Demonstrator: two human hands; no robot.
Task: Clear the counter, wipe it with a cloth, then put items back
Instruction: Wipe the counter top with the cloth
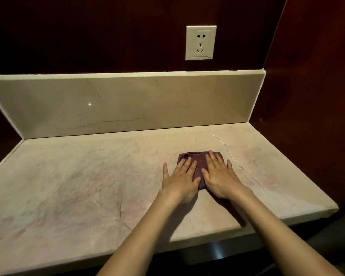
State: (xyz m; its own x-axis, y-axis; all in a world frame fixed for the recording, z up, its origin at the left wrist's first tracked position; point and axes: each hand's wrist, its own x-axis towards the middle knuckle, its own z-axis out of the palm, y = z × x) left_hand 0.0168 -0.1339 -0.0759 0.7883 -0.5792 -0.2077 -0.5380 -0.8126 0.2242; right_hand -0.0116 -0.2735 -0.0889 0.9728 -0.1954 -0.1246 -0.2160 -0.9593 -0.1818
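A folded dark purple cloth lies on the pale marble counter, right of the middle. My left hand presses flat on the cloth's left part, fingers straight and thumb spread onto the counter. My right hand presses flat on its right part, fingers straight. The two hands lie side by side and cover most of the cloth; only its far edge and a strip between the hands show.
A low marble backsplash runs along the back of the counter. Above it, a white wall socket sits on dark wood panelling. A thin crack crosses the counter's right part. The counter's front edge slants toward the lower left.
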